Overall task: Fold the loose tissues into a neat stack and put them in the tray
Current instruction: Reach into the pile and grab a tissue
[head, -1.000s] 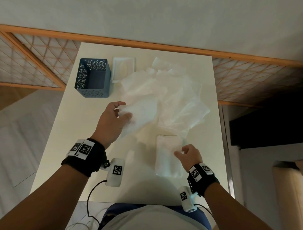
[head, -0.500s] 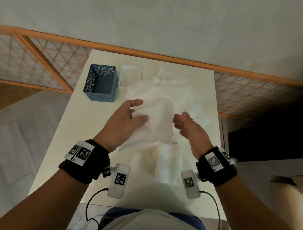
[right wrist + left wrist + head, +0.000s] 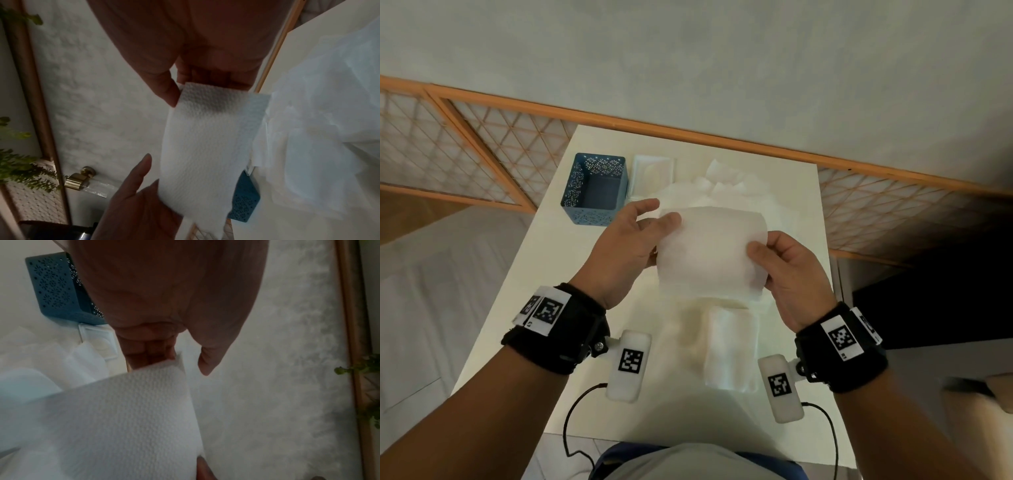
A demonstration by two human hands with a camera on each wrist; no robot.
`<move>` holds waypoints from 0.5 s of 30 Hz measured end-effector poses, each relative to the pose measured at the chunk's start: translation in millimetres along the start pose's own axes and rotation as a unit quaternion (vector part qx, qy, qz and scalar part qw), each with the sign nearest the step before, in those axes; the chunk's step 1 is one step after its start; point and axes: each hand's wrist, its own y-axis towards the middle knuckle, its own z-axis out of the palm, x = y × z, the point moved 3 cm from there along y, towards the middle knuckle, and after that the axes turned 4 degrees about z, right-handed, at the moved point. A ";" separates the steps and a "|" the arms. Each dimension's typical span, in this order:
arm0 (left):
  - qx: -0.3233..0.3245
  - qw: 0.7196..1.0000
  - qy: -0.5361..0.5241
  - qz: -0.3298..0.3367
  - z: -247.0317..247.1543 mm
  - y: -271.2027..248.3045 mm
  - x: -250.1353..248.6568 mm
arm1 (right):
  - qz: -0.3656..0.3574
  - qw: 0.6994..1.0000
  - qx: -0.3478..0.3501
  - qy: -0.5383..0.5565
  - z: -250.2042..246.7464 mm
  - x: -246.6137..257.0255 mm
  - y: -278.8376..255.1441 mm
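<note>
Both hands (image 3: 709, 260) pinch tissue (image 3: 710, 260); loose pile (image 3: 736, 192) behind, blue basket (image 3: 595, 192) left.

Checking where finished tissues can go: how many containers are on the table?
2: a blue perforated basket at the far left, and a shallow white tray just right of it, beside the loose tissue pile.

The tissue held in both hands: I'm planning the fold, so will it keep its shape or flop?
Likely floppy: the tissue bows between the left hand and right hand. Probably very light, since fingertip pinches carry it. Its embossed surface suggests it won't slip.
</note>
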 end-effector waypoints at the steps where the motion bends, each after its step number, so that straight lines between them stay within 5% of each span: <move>1: -0.003 1.000 -0.003 -0.011 -1.2 -2.6 0.7 | -0.002 1.000 -0.009 0.004 -0.5 1.0 0.6; 8: -0.002 0.999 -0.012 -0.042 -1.5 -18.0 14.1 | 0.012 1.000 0.004 0.025 -1.6 9.3 -3.1; 15: -0.007 0.995 0.074 0.067 5.8 -18.4 5.6 | 0.015 0.999 0.042 0.013 -3.4 11.4 -8.0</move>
